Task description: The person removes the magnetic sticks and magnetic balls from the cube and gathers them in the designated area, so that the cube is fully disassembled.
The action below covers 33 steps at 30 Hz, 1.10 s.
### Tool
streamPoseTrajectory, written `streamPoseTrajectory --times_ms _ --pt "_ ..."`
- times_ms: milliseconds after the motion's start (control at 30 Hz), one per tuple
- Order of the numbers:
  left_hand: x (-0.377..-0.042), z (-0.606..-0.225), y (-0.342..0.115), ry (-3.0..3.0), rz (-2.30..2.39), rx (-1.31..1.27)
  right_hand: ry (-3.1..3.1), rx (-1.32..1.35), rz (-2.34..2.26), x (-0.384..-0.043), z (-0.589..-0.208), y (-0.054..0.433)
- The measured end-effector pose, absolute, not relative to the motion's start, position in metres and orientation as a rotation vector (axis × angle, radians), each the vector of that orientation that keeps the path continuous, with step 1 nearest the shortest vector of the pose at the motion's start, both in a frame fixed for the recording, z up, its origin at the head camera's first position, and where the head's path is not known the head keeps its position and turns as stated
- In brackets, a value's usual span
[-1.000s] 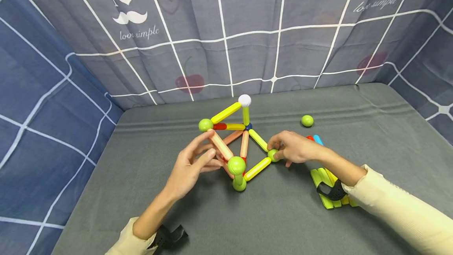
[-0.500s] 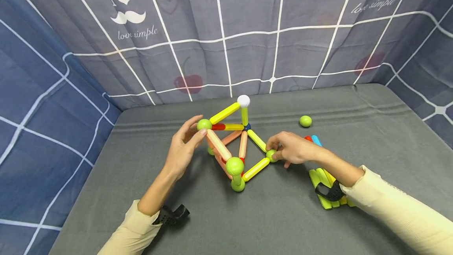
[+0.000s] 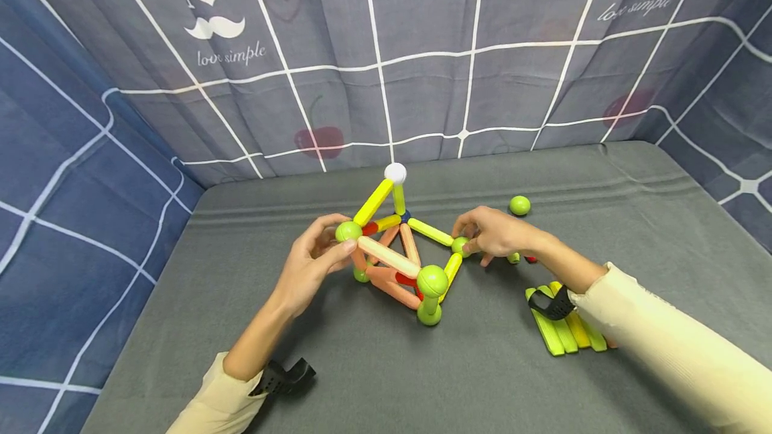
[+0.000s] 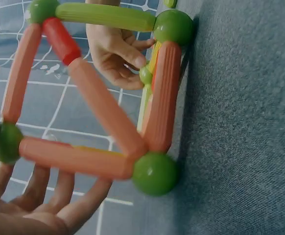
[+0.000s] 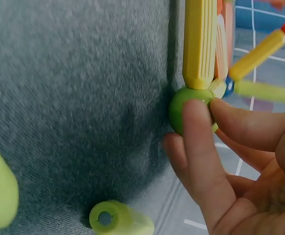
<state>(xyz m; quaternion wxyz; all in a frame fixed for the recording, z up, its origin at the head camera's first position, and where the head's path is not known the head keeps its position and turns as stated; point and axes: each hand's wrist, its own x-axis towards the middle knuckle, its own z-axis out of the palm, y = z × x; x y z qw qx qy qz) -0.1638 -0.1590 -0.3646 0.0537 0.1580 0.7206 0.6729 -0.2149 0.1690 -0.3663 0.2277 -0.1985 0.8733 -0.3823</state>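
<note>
A framework of sticks (image 3: 389, 256) and balls stands on the grey cloth between the hands. My left hand (image 3: 307, 266) grips the green ball (image 3: 348, 232) at its upper left corner, thumb on the near side. My right hand (image 3: 497, 233) pinches another green ball (image 5: 191, 110) low at the right corner, where a yellow stick (image 5: 200, 44) and a yellow-green one meet. A white ball (image 3: 395, 173) tops the back. Lower down sits a dark blue ball (image 3: 405, 217). Seen from the left wrist, orange sticks (image 4: 103, 107) join green balls, one diagonal having a red end.
Beyond my right hand lies a loose green ball (image 3: 520, 205). A row of yellow and green sticks (image 3: 557, 330) lies below the right forearm. Near the right fingers are a hollow-ended green stick (image 5: 120, 220) and a red piece (image 3: 531, 259). A checked curtain (image 3: 422, 52) hangs behind.
My left hand has gone from beside the orange stick to the upper left ball. The framework has turned: its near corner swung right, the white ball left. My right hand has kept its ball, shifting slightly.
</note>
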Motion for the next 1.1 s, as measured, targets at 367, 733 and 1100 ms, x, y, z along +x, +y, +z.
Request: streamPoseTrajectory --times_ms 367,733,1100 --pt "-0.143 -0.363 -0.162 2.295 1.791 0.743 2.397 -0.473 -1.141 -0.224 -0.372 0.168" --pt "-0.128 -0.367 -0.163 2.306 1.798 0.81 2.364 -0.499 -1.256 -0.229 -0.378 0.161" --pt "-0.111 -0.363 -0.154 2.352 1.804 0.691 2.408 -0.535 -1.251 -0.216 -0.36 0.167"
